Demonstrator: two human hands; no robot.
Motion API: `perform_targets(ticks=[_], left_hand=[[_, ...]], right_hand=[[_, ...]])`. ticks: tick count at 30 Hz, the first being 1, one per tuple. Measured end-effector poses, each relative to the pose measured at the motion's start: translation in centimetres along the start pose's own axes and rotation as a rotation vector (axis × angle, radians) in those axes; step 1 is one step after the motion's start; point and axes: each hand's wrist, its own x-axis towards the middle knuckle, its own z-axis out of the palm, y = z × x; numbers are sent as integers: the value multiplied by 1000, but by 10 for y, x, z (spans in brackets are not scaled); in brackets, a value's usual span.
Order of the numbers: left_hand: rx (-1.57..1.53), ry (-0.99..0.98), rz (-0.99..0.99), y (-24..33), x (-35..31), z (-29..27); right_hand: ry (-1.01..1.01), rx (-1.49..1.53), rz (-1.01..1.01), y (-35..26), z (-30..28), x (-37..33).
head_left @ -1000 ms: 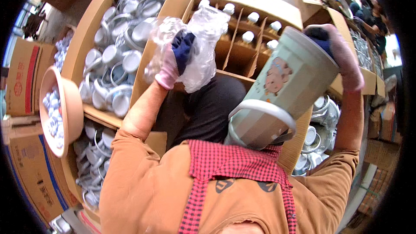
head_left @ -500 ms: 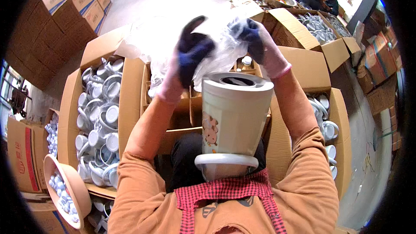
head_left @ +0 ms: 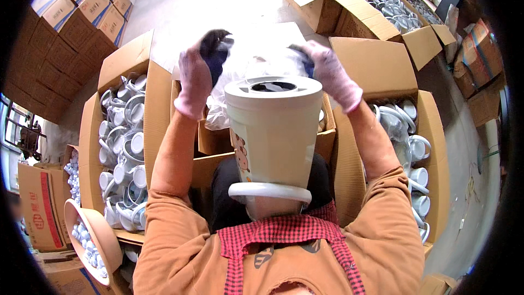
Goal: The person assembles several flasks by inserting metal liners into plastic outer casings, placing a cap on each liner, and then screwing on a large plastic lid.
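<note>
Left hand (head_left: pixel 203 68) has moved farther from right hand (head_left: pixel 326 66); both are at a crinkled, see-through bag (head_left: pixel 259 65), grip unclear. Nearer, a pale, tapered jug (head_left: pixel 275 131) with a cartoon animal (head_left: pixel 240 154) rests at the lap (head_left: pixel 225 194).

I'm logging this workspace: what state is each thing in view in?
Left hand: gloved, fingers curled, grip unclear
Right hand: gloved, fingers bent, grip unclear
Clear plastic bag: crumpled, between the hands
Cartoon-printed jug: held by neither hand, opening facing up
Left carton: open, filled with handled gray parts
Right carton: open, holding similar parts
Peach basin: tilted, holding small pale pieces
</note>
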Motion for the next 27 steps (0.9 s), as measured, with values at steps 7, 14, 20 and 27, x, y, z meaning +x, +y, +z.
perform_targets(ticks=[7, 14, 20, 27], left_hand=[[-3, 72, 22, 68, -95, -41], [-286, -649, -459, 34, -182, -68], [60, -464, -183, 114, -192, -58], [37, -1188, -126, 117, -199, -39]], right_hand=[[283, 1073, 302, -85, -40, -70], [-514, 871, 225, -110, -27, -183], [-526, 742, -136, -188, -75, -170], [-1012, 664, -361, -242, -24, -168]])
